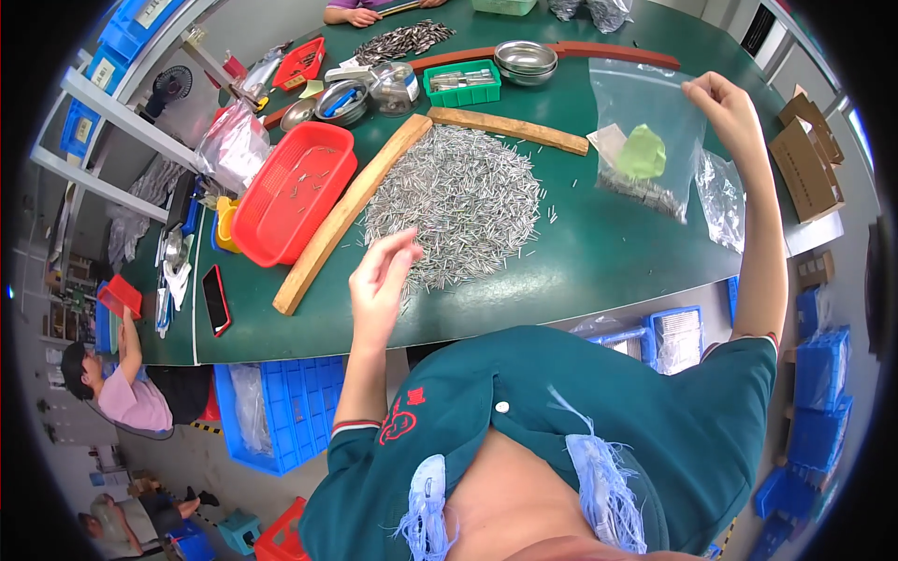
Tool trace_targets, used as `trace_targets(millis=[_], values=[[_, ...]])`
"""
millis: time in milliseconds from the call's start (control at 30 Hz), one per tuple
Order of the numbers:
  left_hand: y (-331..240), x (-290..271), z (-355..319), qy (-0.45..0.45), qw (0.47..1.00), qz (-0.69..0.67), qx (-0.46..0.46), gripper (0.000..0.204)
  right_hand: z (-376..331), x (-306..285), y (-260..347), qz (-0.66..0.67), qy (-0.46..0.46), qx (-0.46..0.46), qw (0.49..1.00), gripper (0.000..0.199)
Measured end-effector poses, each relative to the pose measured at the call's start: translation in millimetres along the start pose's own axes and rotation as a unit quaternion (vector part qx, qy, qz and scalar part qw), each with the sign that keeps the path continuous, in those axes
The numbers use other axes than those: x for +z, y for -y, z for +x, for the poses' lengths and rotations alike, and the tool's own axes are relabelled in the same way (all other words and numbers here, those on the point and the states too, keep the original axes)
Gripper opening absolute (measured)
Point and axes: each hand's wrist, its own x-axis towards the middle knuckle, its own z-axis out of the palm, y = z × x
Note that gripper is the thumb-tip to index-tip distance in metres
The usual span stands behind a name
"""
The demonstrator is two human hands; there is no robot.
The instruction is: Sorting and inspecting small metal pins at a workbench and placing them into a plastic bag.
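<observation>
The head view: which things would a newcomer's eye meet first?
First comes the heap of metal pieces on the green table, with wooden bars along its left and far sides. Then the red tray beyond the left bar, and the clear bag at right, its top corner pinched by the right hand.

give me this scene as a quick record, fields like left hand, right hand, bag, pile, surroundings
left hand: left hand at the near-left edge of the pile, fingers half curled; unclear whether anything is in them
right hand: right hand pinching the top right corner of the clear bag
bag contents: green paper, pale slip, small metal pieces at the bottom
pile: loose metal pins on the green table
borders: left wooden bar, far wooden bar
left side: red tray, phone
</observation>
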Motion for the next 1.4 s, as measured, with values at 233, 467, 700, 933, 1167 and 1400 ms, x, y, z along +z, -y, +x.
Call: trace_targets(millis=[233, 467, 700, 933, 1167, 1400], values=[[27.4, -50.1, -114.7, -0.241, 0.964, 0.067, -0.087, 0.021, 38.8, 17.9, -31.4, -0.183, -0.071, 0.111, 0.974, 0.036], [58.5, -57.2, -186.4, -0.276, 0.948, 0.046, -0.149, 0.033, 42.9, 69.0, -141.5, -0.172, -0.042, 0.2, 0.964, 0.037], [92.6, -10.5, -202.1, -0.195, 0.954, 0.014, -0.228, 0.031, -28.7, 96.9, -57.0, -0.005, -0.1, -0.023, 0.995, 0.033], [86.8, 8.5, -213.8, -0.244, 0.947, 0.032, -0.205, 0.032, -124.6, 188.7, -35.7, -0.001, 0.16, -0.024, 0.987, 0.061], [135.7, -38.2, -290.2, -0.342, 0.919, 0.062, -0.189, 0.03, -129.2, 250.5, -11.1, -0.078, 0.14, -0.104, 0.981, 0.067], [182.2, -38.8, -336.4, -0.522, 0.79, -0.22, -0.236, 0.03, -109.2, 265.8, -42.3, 0.057, 0.02, -0.143, 0.988, 0.051]])
